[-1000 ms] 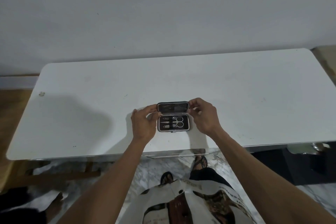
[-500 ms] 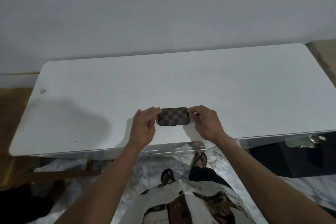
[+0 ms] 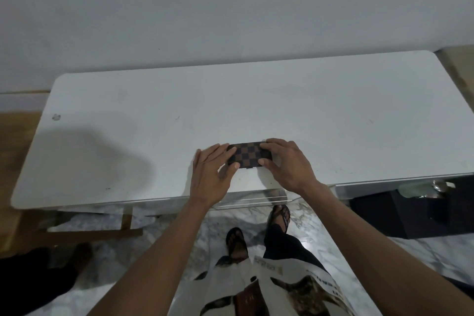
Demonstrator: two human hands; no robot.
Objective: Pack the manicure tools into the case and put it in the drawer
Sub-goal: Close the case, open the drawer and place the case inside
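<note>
The brown checkered manicure case (image 3: 248,154) lies closed on the white table (image 3: 154,123), near its front edge. My left hand (image 3: 211,170) grips the case's left end, fingers over the top and thumb at the front. My right hand (image 3: 286,163) pinches the right end the same way. The tools are hidden inside the closed case. A clear drawer front (image 3: 252,199) shows just under the table edge, below my hands.
A plain wall backs the table. To the right under the table edge stands a dark cabinet (image 3: 410,213) with a glass object on it. Wooden table legs (image 3: 102,233) and marble floor lie below. A small round mark (image 3: 56,117) sits at the table's far left.
The case's lid went from open, with tools showing, to fully closed. Both hands have since slid further over the case's ends.
</note>
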